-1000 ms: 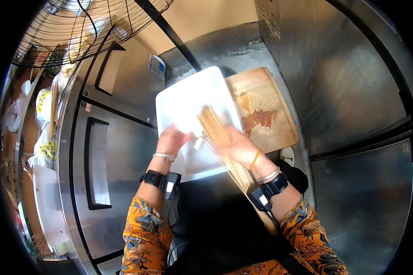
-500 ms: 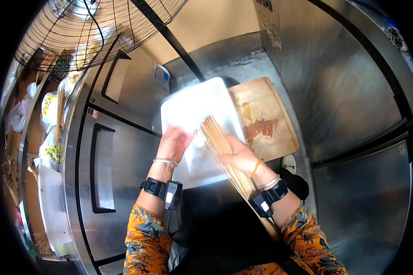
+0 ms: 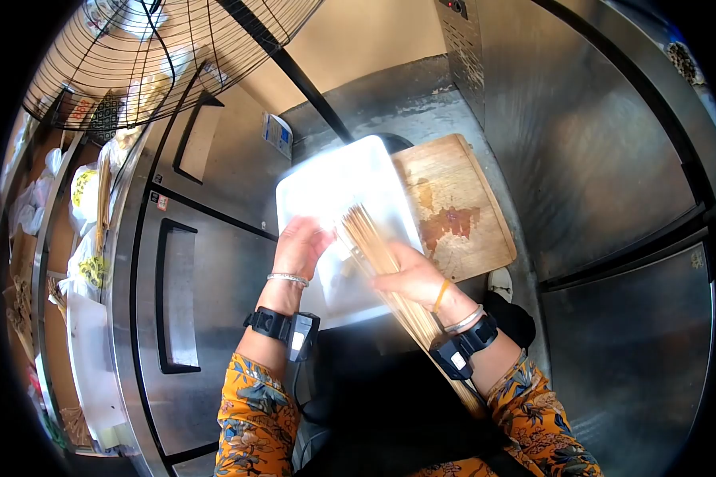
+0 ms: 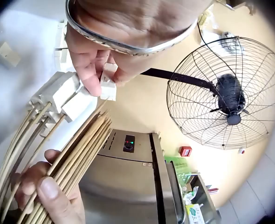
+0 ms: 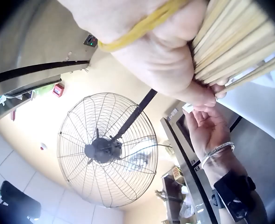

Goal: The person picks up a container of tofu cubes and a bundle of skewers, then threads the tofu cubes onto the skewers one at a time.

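My left hand (image 3: 298, 242) pinches a small white block (image 4: 108, 81) between thumb and fingers, right by the pointed skewer tips in the left wrist view. My right hand (image 3: 415, 274) grips a thick bundle of bamboo skewers (image 3: 410, 306), slanting from the tray back toward the forearm. Several other white blocks (image 4: 60, 93) are stuck on the ends of skewers held in that same hand, beside the bare tips. Beneath both hands lies a white tray (image 3: 390, 187), washed out by glare. One loose white block (image 4: 7, 55) rests in it.
A stained wooden cutting board (image 3: 461, 207) sits right of the tray. Steel cabinets (image 3: 183, 302) flank both sides. A caged fan (image 3: 175, 63) on a black pole stands beyond the tray at upper left. Shelves with plastic bags (image 3: 87, 191) are at far left.
The left hand, blurred a second ago, has come close beside the skewer tips and slowed. The right hand keeps its grip on the bundle. The head view has shifted slightly.
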